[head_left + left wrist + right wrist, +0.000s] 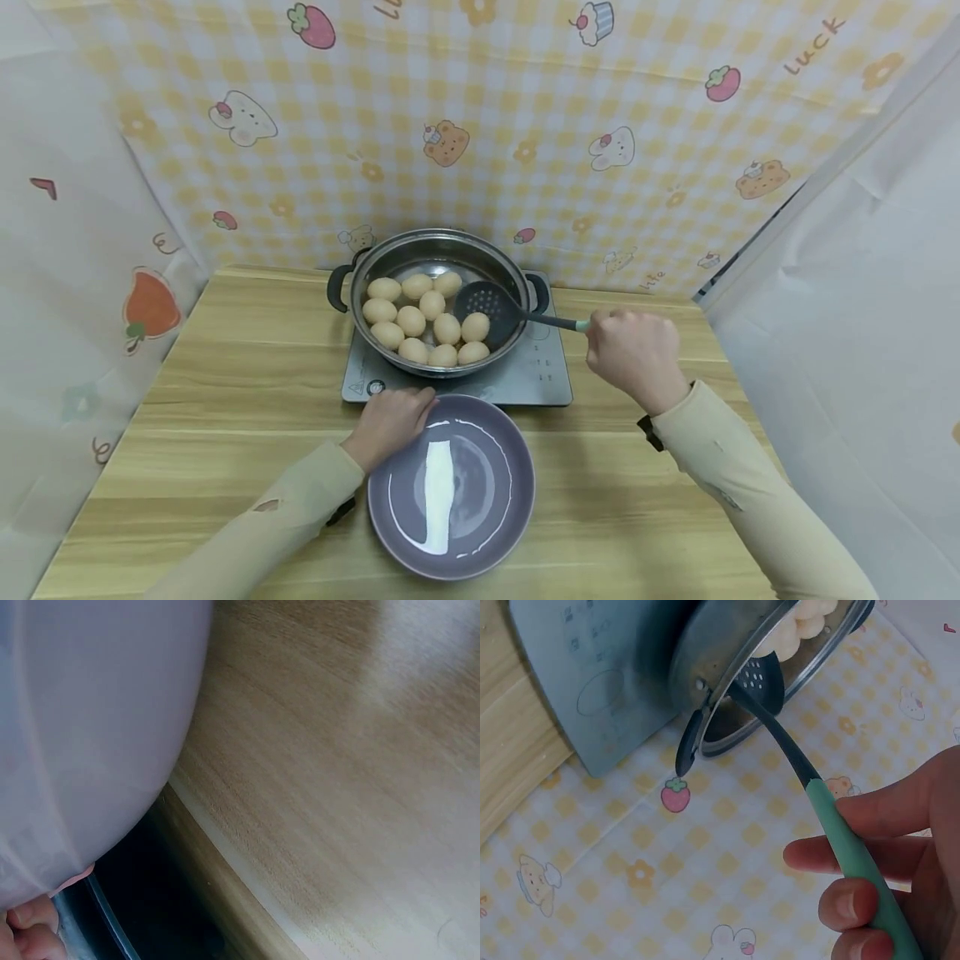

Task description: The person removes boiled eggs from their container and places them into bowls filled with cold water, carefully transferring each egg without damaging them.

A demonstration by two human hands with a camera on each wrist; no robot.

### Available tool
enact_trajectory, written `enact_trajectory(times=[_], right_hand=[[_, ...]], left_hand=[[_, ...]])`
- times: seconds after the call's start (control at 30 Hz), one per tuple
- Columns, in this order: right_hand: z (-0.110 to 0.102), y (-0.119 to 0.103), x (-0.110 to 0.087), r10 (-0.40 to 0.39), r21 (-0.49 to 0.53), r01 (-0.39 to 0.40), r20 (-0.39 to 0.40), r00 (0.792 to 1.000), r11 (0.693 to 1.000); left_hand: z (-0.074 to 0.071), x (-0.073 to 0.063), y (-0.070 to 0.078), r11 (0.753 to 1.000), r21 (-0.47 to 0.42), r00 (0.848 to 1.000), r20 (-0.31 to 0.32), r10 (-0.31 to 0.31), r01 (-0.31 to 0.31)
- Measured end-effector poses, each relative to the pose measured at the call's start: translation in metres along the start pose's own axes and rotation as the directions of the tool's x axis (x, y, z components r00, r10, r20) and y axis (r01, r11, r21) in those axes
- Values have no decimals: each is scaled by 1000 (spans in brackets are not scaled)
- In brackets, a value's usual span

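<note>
A table (600, 500) with a pale wood-grain top carries a flat grey cooktop (536, 367) at its far edge.

Eggs (411, 321) lie in the pot (420, 250) behind the plate (491, 492)

A black perforated skimmer (514, 312) with a mint-green handle (855, 859) slants into a round steel pot (486, 263) of pale-brown eggs (411, 321), near a glossy, face-up, round purple plate (483, 500).
</note>
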State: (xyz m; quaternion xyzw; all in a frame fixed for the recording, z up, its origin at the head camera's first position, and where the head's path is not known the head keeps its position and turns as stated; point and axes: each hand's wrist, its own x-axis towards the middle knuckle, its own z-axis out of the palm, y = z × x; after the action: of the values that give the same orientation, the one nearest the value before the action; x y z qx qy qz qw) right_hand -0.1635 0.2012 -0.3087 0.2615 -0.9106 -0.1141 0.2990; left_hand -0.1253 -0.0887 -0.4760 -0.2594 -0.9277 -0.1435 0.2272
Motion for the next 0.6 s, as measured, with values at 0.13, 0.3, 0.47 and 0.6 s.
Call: enact_trajectory(times=[0.13,0.3,0.47,0.6], right_hand=[[0,-3,-3,13,54,-16,53,998,998],[5,-8,-5,-4,94,-2,55,999,996],[9,-15,-6,-3,114,-2,46,999,993],[14,-20,-6,6,132,-14,65,998,991]], left_hand=[[1,0,0,1000,5,1000,-10,-3,3],[2,0,0,1000,4,1000,-6,-1,1],[1,1,0,1000,-7,1000,17,-3,3],[0,1,0,1000,-13,1000,11,-13,13]])
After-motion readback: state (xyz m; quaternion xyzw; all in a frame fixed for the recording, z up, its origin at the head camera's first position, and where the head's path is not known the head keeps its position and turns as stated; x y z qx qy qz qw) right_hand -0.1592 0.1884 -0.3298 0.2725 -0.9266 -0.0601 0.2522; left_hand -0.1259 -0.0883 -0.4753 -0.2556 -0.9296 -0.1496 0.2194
